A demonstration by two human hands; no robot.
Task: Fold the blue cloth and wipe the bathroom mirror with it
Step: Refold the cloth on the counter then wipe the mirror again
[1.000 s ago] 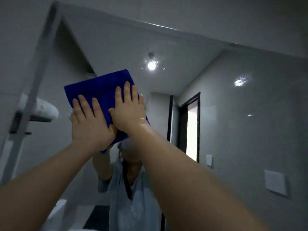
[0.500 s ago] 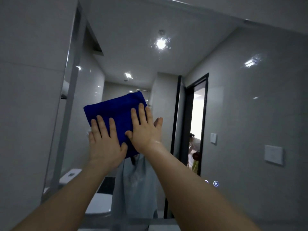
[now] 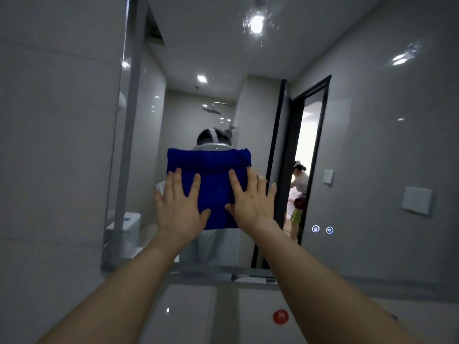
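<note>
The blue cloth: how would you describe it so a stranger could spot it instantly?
Find the large wall mirror. Against its glass, the left hand and right hand press flat a folded square of deep blue towelling cloth. Nothing else here is vivid blue.

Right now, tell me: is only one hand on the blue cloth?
No, the left hand and right hand both press flat on the blue cloth.

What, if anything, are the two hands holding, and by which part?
The blue cloth, pressed flat against the mirror: left hand on its lower left part, right hand on its lower right.
</note>
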